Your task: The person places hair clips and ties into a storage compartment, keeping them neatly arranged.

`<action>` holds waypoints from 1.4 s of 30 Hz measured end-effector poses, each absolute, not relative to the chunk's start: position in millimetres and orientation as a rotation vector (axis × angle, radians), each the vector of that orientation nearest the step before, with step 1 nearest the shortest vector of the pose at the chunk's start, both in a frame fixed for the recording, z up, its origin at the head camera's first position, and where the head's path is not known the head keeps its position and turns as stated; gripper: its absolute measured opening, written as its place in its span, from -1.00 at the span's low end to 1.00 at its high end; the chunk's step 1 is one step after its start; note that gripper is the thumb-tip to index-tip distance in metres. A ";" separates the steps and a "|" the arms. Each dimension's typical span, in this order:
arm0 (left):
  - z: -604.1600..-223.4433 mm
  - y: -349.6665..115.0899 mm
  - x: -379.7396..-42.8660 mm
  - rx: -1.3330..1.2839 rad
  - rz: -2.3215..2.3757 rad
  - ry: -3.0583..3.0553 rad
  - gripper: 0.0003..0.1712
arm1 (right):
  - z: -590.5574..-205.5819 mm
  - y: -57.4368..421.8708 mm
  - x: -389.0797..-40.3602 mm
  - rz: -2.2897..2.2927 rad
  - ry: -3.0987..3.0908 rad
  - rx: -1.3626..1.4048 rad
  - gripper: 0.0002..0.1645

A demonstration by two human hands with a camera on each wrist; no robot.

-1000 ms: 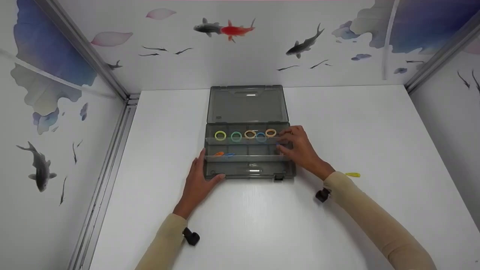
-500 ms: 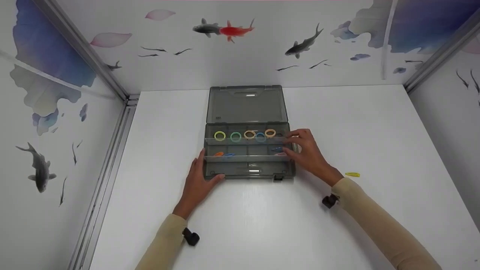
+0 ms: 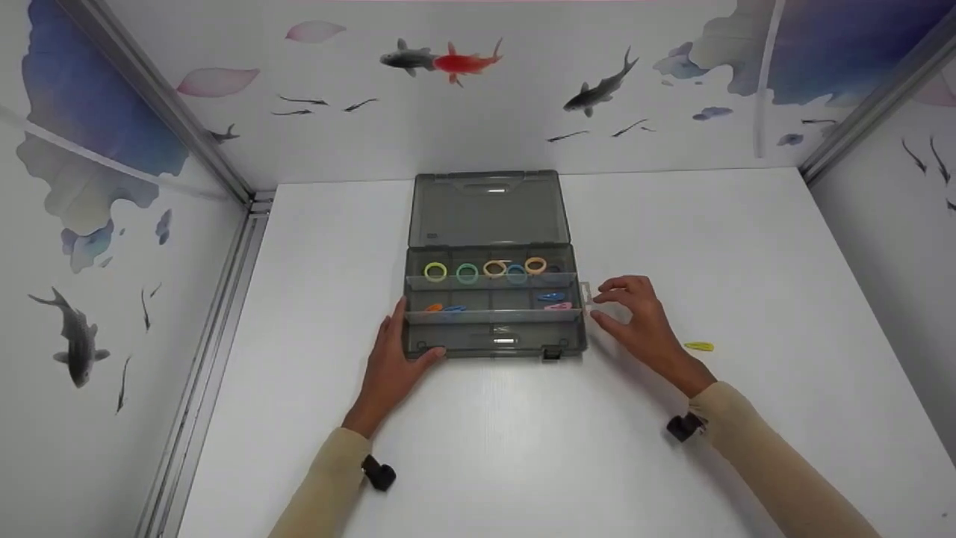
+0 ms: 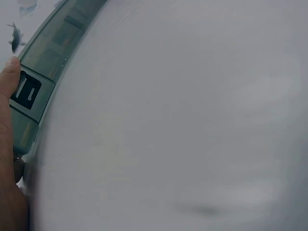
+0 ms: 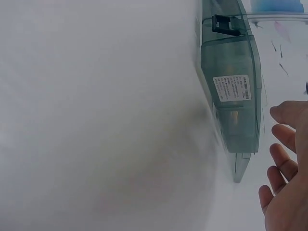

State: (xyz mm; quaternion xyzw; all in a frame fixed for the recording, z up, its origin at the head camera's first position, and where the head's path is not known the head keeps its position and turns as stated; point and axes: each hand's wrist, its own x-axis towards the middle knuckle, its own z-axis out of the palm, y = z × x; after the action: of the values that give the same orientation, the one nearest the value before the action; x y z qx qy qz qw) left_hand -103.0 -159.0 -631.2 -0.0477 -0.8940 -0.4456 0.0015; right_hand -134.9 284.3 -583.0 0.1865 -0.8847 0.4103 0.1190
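A dark translucent organizer box (image 3: pixel 489 340) lies with its lid (image 3: pixel 489 211) raised at the back. My left hand (image 3: pixel 388 366) rests along its left side, fingers straight and thumb at the front edge. Off the box's right side is my right hand (image 3: pixel 642 317), fingers loosely bent and holding nothing. The middle row holds a blue hair clip (image 3: pixel 551 297) and a pink hair clip (image 3: pixel 558 306) on the right, an orange hair clip (image 3: pixel 434 307) and another blue hair clip (image 3: pixel 454 308) on the left. Several coloured rings, among them a yellow-green ring (image 3: pixel 435 271), stand in the back row.
A yellow hair clip (image 3: pixel 700 347) lies on the white table (image 3: pixel 508 448), right of my right hand. Behind the table rises a white wall (image 3: pixel 336 149) painted with fish. The right wrist view shows a white label (image 5: pixel 232 88) on the box's side.
My right hand has drawn back rightward and toward me, out of the box's middle row. The blue and pink hair clips there are uncovered now. My left hand has stayed put.
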 end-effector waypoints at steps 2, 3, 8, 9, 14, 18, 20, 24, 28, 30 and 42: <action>-631.6 -159.1 -103.2 -0.153 -1.398 -2.802 0.35 | -584.0 289.3 -130.0 1.208 -2.596 0.510 -0.78; -631.9 -159.0 -103.3 -0.152 -1.398 -2.801 0.35 | -584.7 291.8 -127.6 1.211 -2.598 0.496 -0.78; -632.6 -159.1 -103.6 -0.142 -1.412 -2.796 0.35 | -589.7 303.7 -117.5 1.215 -2.577 0.464 -0.76; -632.6 -159.0 -103.7 -0.139 -1.415 -2.796 0.35 | -591.0 306.1 -115.9 1.214 -2.569 0.466 -0.76; -631.6 -158.4 -103.6 -0.152 -1.409 -2.799 0.34 | -597.8 317.3 -109.6 1.225 -2.529 0.470 -0.74; -631.5 -158.6 -103.3 -0.150 -1.410 -2.801 0.35 | -601.5 326.1 -105.1 1.211 -2.535 0.450 -0.73; -631.7 -158.6 -103.3 -0.143 -1.411 -2.803 0.35 | -602.9 331.6 -103.1 1.200 -2.541 0.437 -0.72; -630.6 -158.6 -102.6 -0.150 -1.398 -2.805 0.34 | -606.5 344.2 -99.5 1.197 -2.528 0.433 -0.69; -630.2 -158.7 -102.4 -0.169 -1.389 -2.797 0.34 | -609.0 356.8 -96.2 1.209 -2.524 0.426 -0.67; -630.5 -158.6 -102.6 -0.169 -1.391 -2.794 0.34 | -609.5 362.6 -95.1 1.207 -2.530 0.412 -0.68; -631.9 -159.4 -103.6 -0.145 -1.408 -2.807 0.36 | -608.1 396.1 -89.6 1.172 -2.597 0.340 -0.70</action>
State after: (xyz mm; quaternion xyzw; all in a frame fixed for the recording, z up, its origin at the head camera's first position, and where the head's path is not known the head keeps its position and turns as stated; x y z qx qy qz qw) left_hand -103.6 -159.4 -631.9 -0.0460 -0.8930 -0.4477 -0.0011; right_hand -89.6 396.1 -608.1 0.1174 -0.8967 0.4046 0.1354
